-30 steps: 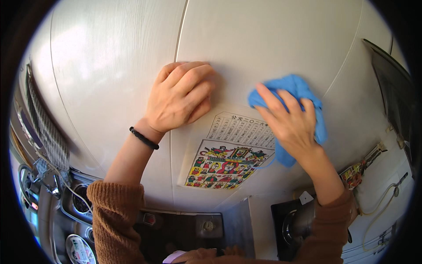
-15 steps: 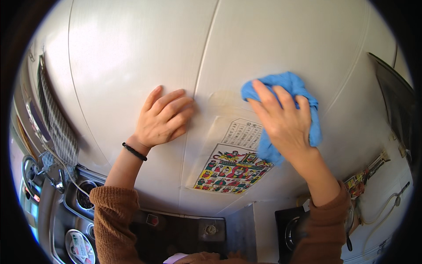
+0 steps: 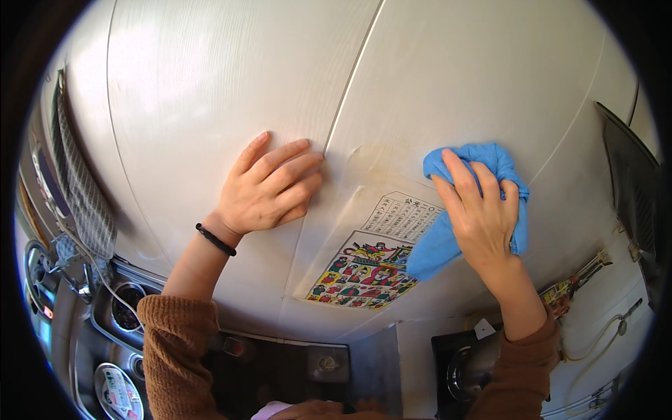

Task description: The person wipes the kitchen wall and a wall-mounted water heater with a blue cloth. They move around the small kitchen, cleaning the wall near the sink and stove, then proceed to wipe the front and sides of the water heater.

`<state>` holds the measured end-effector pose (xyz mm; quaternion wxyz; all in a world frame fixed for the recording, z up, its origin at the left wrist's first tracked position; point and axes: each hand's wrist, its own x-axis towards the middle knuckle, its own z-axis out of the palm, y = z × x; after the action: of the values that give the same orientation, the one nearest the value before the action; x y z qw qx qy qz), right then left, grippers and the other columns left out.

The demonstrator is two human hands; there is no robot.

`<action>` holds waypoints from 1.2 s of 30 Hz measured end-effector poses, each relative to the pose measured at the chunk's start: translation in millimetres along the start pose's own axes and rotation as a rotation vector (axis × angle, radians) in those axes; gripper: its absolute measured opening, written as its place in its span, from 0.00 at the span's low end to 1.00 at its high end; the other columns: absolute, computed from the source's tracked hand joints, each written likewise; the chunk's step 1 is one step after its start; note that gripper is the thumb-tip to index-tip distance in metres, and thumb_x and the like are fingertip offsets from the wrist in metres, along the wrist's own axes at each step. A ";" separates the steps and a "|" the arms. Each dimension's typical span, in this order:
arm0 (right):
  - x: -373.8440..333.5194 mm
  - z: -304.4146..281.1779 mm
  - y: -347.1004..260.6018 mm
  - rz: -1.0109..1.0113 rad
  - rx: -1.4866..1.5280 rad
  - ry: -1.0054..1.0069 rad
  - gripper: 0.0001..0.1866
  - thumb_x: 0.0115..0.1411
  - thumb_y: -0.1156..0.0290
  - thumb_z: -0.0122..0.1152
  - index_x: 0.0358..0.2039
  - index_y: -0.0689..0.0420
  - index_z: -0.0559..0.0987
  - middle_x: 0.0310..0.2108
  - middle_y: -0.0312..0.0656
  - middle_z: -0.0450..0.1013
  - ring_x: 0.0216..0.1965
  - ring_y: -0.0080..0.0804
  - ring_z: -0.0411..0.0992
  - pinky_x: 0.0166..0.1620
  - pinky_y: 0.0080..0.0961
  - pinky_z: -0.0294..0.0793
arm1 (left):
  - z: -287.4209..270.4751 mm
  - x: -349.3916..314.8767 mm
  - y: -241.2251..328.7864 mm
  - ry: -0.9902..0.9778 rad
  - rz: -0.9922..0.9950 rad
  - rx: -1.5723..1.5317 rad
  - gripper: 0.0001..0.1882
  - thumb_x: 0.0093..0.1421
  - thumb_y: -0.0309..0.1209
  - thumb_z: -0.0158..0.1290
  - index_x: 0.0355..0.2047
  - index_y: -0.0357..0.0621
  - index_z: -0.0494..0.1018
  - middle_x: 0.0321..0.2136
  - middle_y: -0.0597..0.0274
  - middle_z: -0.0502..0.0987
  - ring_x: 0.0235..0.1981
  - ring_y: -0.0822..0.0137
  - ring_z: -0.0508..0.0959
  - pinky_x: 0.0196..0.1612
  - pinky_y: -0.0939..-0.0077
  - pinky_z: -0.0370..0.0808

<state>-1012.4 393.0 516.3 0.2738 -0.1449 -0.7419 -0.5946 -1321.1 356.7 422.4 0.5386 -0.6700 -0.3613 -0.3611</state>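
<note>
A blue cloth (image 3: 437,245) is bunched under my right hand (image 3: 483,210), pressed to the white panelled surface (image 3: 231,84). My fingers curl over its upper part, and a loose end hangs down to the left. My left hand (image 3: 273,185) rests on the same surface with fingers spread and nothing in it, its fingertips beside the seam between two panels. Between my arms is a colourful printed sheet (image 3: 364,273) with small figures and a table of characters above. The cloth's loose end covers part of its right side. A yellowish stain (image 3: 381,164) shows above the sheet.
At the left hangs a grey striped cloth (image 3: 84,189) above a steel sink (image 3: 87,350) holding a round dish (image 3: 117,392). A stove with a pot (image 3: 465,371) stands lower right. A dark hood panel (image 3: 630,189) juts out at the right edge; a cable (image 3: 602,336) hangs below.
My right hand and the blue cloth have moved right and downward across the panel. My left hand has shifted slightly right, its fingers reaching nearer the seam. The view has tilted a little.
</note>
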 end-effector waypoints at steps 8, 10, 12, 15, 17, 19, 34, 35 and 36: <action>-1.8 2.5 -7.7 -0.014 0.020 0.015 0.12 0.48 0.72 0.62 0.35 0.52 0.82 0.51 0.33 0.72 0.45 0.29 0.68 0.40 0.28 0.59 | -1.8 0.8 0.0 -0.005 0.014 -0.006 0.09 0.54 0.37 0.52 0.37 0.60 0.74 0.51 0.75 0.73 0.55 0.71 0.71 0.64 0.57 0.58; -17.1 -0.8 -4.5 -0.023 0.020 -0.019 0.12 0.48 0.72 0.62 0.36 0.52 0.82 0.51 0.33 0.72 0.45 0.29 0.68 0.40 0.28 0.59 | 1.7 -1.0 2.3 0.002 0.009 -0.016 0.10 0.54 0.38 0.52 0.38 0.60 0.74 0.51 0.75 0.73 0.55 0.71 0.71 0.64 0.57 0.58; -18.0 -1.2 -3.6 -0.031 0.006 -0.034 0.12 0.49 0.71 0.62 0.36 0.52 0.82 0.51 0.33 0.72 0.45 0.29 0.68 0.40 0.29 0.60 | 2.4 0.1 2.8 0.013 -0.004 -0.008 0.10 0.54 0.38 0.52 0.38 0.60 0.74 0.50 0.74 0.73 0.54 0.71 0.71 0.64 0.58 0.59; 5.0 4.3 -15.3 -0.059 0.019 -0.010 0.12 0.49 0.70 0.62 0.36 0.51 0.82 0.52 0.32 0.72 0.45 0.29 0.68 0.40 0.29 0.60 | -3.6 -0.2 1.2 -0.009 0.002 0.016 0.10 0.54 0.38 0.52 0.38 0.60 0.74 0.50 0.74 0.74 0.54 0.70 0.71 0.64 0.58 0.59; 1.8 2.2 -11.6 -0.056 0.019 -0.024 0.11 0.49 0.69 0.62 0.36 0.50 0.82 0.52 0.31 0.72 0.45 0.29 0.68 0.40 0.29 0.60 | -3.5 0.1 -1.7 -0.013 0.004 0.012 0.10 0.53 0.38 0.52 0.37 0.59 0.74 0.50 0.74 0.74 0.54 0.71 0.71 0.63 0.58 0.59; -17.3 -1.6 -2.4 -0.049 0.036 -0.028 0.11 0.49 0.69 0.62 0.36 0.50 0.82 0.51 0.32 0.72 0.45 0.29 0.68 0.40 0.29 0.59 | -2.2 2.0 0.8 0.002 0.007 -0.016 0.09 0.54 0.38 0.52 0.36 0.59 0.74 0.50 0.74 0.74 0.54 0.71 0.71 0.64 0.58 0.59; 13.2 6.2 -3.1 0.085 -0.062 0.041 0.16 0.49 0.75 0.59 0.40 0.51 0.81 0.49 0.35 0.72 0.44 0.31 0.69 0.40 0.28 0.62 | -1.3 -2.0 1.2 0.038 -0.020 -0.021 0.07 0.53 0.37 0.53 0.34 0.60 0.74 0.49 0.75 0.74 0.53 0.72 0.72 0.64 0.58 0.59; 25.6 4.5 -4.6 0.114 -0.085 0.035 0.17 0.49 0.76 0.59 0.41 0.52 0.81 0.49 0.35 0.72 0.43 0.31 0.69 0.40 0.28 0.62 | -0.5 -3.0 2.4 0.034 -0.007 -0.028 0.08 0.53 0.36 0.53 0.35 0.59 0.74 0.49 0.72 0.75 0.53 0.69 0.72 0.64 0.56 0.59; 38.3 5.9 -5.4 0.125 -0.072 0.059 0.18 0.49 0.77 0.58 0.43 0.53 0.80 0.49 0.36 0.72 0.43 0.31 0.69 0.40 0.28 0.62 | -0.4 -3.5 2.0 0.027 0.008 -0.028 0.09 0.52 0.35 0.52 0.36 0.57 0.73 0.48 0.70 0.75 0.53 0.66 0.73 0.63 0.54 0.60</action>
<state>-1047.6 393.0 533.3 0.3268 -0.1830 -0.7010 -0.6069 -1321.1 355.6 418.5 0.5356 -0.6741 -0.3462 -0.3726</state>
